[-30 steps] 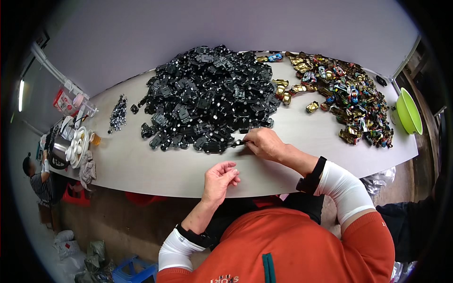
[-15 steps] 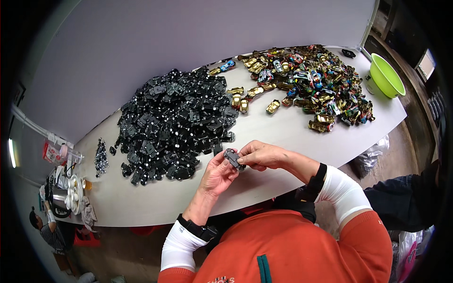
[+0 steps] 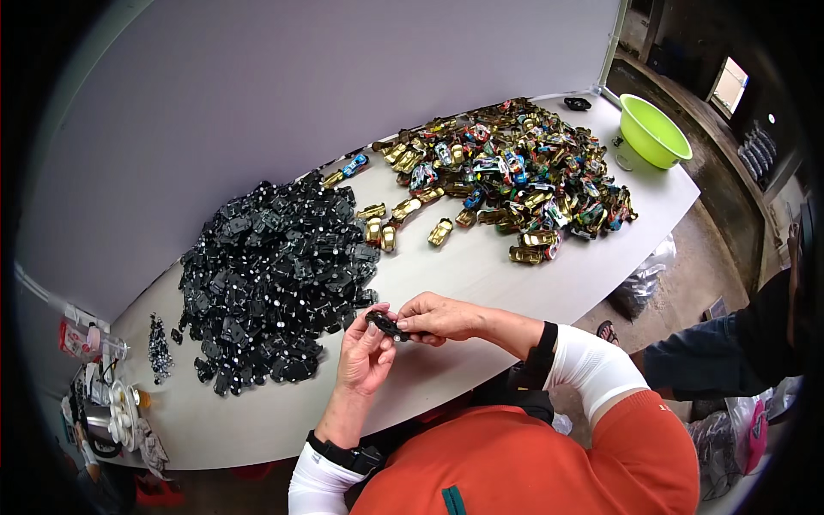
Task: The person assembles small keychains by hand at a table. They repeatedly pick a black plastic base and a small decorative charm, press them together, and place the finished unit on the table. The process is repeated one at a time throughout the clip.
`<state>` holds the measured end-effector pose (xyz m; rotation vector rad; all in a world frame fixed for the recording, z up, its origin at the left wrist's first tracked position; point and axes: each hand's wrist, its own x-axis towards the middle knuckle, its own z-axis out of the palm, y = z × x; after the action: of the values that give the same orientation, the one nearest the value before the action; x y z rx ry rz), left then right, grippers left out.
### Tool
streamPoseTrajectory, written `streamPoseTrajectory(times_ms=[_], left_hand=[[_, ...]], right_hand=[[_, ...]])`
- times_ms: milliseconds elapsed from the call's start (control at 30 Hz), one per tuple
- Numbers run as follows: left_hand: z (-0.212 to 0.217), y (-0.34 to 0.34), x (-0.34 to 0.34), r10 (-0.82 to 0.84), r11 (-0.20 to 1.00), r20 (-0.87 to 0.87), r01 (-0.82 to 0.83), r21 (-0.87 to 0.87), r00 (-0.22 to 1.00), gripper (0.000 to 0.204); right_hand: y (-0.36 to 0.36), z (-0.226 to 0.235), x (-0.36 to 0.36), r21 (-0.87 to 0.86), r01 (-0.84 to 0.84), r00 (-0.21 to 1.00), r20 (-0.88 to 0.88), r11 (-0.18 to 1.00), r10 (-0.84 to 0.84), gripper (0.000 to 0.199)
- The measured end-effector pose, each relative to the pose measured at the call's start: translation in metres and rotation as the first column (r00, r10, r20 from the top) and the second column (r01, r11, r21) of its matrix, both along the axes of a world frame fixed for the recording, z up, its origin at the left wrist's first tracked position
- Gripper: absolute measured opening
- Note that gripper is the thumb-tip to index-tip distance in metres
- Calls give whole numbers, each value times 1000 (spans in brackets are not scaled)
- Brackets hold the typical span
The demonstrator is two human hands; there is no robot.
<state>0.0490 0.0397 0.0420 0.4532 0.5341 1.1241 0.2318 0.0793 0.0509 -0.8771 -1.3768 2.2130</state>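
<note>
Over the near edge of the table point(image 3: 481, 283), I hold a black toy car chassis point(image 3: 386, 324) with small wheels. My left hand point(image 3: 364, 359) is closed on its left end between thumb and fingers. From the other side, my right hand point(image 3: 442, 318) pinches its right end, and the fingers cover part of it. Just beyond my left hand lies a big heap of black toy car chassis point(image 3: 266, 279). Farther right spreads a heap of shiny gold and multicoloured toy car bodies point(image 3: 515, 172), with a few gold bodies point(image 3: 440, 232) lying loose between the heaps.
A lime green bowl point(image 3: 654, 133) stands at the table's far right corner, near a lone black part point(image 3: 577, 104). Small wheel parts point(image 3: 159, 348) lie piled at the left, by a tray with white cups point(image 3: 123, 410). Another person's leg point(image 3: 699, 356) is at the right.
The chassis has turned from showing its broad grey face to a darker, narrower side. Both hands still hold it. My view has shifted, so the heaps sit farther left and lower.
</note>
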Motion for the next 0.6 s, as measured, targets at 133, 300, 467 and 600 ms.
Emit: streamPoseTrajectory(times_ms=[133, 300, 467, 600], left_hand=[[-11, 5, -11, -31, 999, 49, 29, 38, 998, 34], [-15, -2, -21, 49, 998, 33, -49, -28, 998, 34], [-23, -9, -22, 19, 999, 43, -17, -31, 999, 31], [-24, -14, -19, -37, 999, 121, 41, -26, 992, 32]], right_hand=[[9, 9, -2, 193, -60, 985, 169, 979, 27, 27], [85, -13, 58, 933, -62, 533, 331, 354, -779, 11], [88, -32, 57, 920, -189, 488, 392, 344, -780, 8], [90, -35, 48, 956, -72, 602, 270, 285, -752, 4]])
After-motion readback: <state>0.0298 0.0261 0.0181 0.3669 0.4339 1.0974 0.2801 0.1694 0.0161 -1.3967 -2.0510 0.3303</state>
